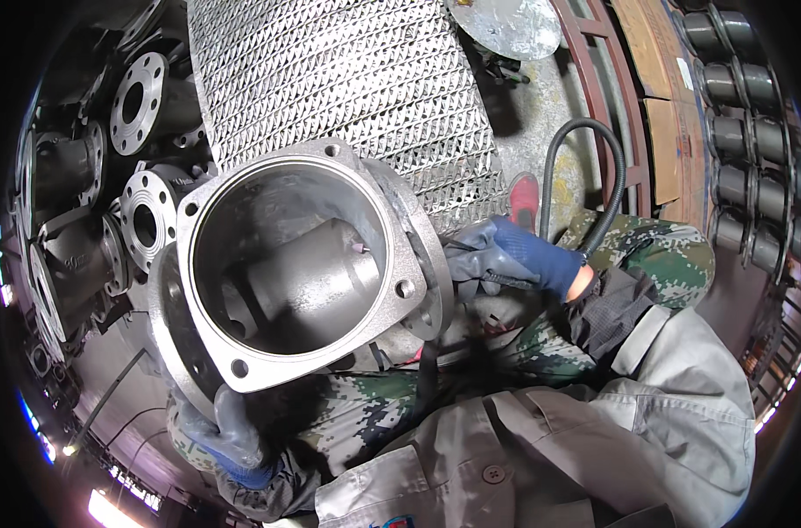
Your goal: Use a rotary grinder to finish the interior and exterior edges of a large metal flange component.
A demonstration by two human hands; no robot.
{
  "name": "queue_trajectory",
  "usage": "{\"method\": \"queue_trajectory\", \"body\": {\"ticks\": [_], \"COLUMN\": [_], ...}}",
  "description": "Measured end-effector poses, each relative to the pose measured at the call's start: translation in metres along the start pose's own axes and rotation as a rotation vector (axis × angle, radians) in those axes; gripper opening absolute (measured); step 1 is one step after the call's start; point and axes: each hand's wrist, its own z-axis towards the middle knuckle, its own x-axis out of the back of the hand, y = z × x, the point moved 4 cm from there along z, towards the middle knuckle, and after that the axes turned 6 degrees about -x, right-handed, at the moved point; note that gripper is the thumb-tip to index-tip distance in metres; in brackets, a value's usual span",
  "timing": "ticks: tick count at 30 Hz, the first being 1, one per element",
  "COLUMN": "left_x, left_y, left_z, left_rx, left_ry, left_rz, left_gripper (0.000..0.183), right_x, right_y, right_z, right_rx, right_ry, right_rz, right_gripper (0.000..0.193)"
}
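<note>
A grey cast-metal valve body (321, 348) rests tilted in front of me on the metal mesh, its square flange and wide round bore facing up. My left hand (229, 431), in a blue and grey glove, is closed around the lower rim of its left round flange. My right hand (493, 255), gloved alike, is closed at the right flange around a hand grinder, whose body the fingers hide. The grinder's small pink tip (361, 248) shows inside the bore, by the right inner wall. A black hose (613, 158) loops to the right hand.
Flanged castings (141, 106) crowd the left side. An expanded-metal mesh bench top (330, 79) runs away ahead. At right stand a dark red metal frame (598, 70), cardboard boxes (669, 132) and stacked flanged parts (730, 136). A round metal disc (510, 26) lies at the far end.
</note>
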Motion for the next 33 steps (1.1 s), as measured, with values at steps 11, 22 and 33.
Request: {"method": "queue_trajectory", "body": {"ticks": [11,22,33], "left_x": [-0.009,-0.032,-0.036], "left_y": [-0.001,-0.035,-0.023], "left_z": [-0.008,-0.033,-0.033], "left_rx": [0.856,0.605,0.823], "left_ry": [0.071,0.027,0.098], "left_rz": [-0.546,-0.909,-1.007], "left_gripper": [0.049,0.053,0.067], "right_x": [0.000,-0.054,-0.057], "right_y": [-0.052,-0.057,-0.025], "right_z": [-0.051,-0.024,-0.015], "right_rx": [0.092,0.191,0.209], "right_ry": [0.264,0.207,0.129], "right_rz": [0.217,0.271,0.463], "right_gripper": [0.030,0.048,0.051]}}
